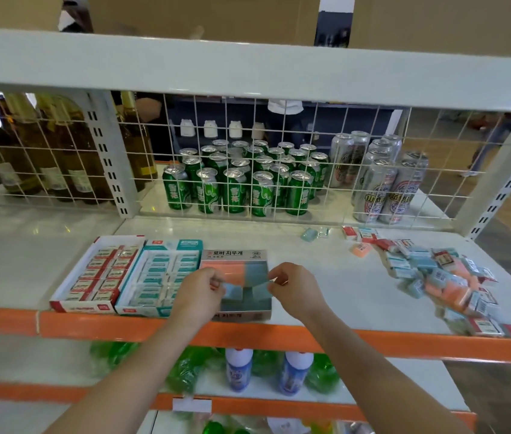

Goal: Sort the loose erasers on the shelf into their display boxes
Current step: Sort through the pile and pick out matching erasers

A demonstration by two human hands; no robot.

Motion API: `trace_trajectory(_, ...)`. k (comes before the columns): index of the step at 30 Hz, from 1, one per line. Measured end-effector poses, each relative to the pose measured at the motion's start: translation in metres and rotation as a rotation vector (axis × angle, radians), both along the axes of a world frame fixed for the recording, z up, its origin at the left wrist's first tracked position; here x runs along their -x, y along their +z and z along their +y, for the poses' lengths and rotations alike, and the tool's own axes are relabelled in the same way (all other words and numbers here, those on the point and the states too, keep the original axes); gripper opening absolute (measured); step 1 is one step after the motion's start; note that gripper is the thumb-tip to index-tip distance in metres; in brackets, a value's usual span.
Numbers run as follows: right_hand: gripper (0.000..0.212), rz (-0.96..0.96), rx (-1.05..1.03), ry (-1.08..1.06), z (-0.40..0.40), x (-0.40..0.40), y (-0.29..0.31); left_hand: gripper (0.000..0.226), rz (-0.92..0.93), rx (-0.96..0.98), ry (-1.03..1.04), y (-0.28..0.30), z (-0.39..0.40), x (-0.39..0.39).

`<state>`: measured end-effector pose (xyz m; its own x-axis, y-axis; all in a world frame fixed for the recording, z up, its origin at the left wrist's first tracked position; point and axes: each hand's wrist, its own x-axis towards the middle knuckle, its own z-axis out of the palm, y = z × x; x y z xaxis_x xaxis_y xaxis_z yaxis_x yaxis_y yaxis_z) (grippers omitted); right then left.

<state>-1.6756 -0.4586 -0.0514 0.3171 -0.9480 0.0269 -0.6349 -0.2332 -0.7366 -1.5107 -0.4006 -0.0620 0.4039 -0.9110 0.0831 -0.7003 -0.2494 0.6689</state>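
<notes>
- Head view: the left hand (pixel 199 292) and right hand (pixel 291 288) each pinch a blue-grey eraser (pixel 232 289) in curled fingers, just above the grey display box (pixel 235 255) at the shelf (pixel 326 277) front edge.
- Judged best: lower both flat into the blue-grey half, pressed against their neighbours.
- The loose pile (pixel 435 277) lies near the right edge; bare shelf lies between for reaching, but the orange lip (pixel 404 343) is close.

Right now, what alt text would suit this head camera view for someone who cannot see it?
Two hands, left and right, each pinch a blue eraser over the orange-and-blue display box on a white shelf. A loose eraser pile lies to the right.
</notes>
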Motion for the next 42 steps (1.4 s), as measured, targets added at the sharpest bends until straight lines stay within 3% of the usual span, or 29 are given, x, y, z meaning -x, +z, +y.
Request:
trace_trajectory(7,0.019,0.151,0.054,0.001,-0.006,-0.013,-0.008,0.013,-0.049,0.024,-0.005,-0.008,-0.006,0.000)
trace_trajectory(14,0.028,0.341,0.095,0.163,-0.010,-0.008,0.000,0.014,-0.126,-0.059,-0.059,-0.006,-0.012,-0.004)
trace_trajectory(23,0.025,0.490,0.183,0.252,-0.013,-0.016,0.002,0.023,-0.231,-0.121,-0.196,0.002,-0.019,-0.015)
trace_trajectory(31,0.024,0.560,0.255,0.384,-0.018,-0.015,0.010,0.040,-0.364,-0.243,-0.443,0.010,-0.020,-0.026)
trace_trajectory(37,0.022,0.607,0.282,0.439,-0.023,-0.018,0.009,0.037,-0.426,-0.237,-0.478,0.014,-0.023,-0.024)
trace_trajectory(42,0.025,0.585,0.296,0.437,-0.025,-0.019,0.007,0.050,-0.467,-0.246,-0.472,0.016,-0.027,-0.023)
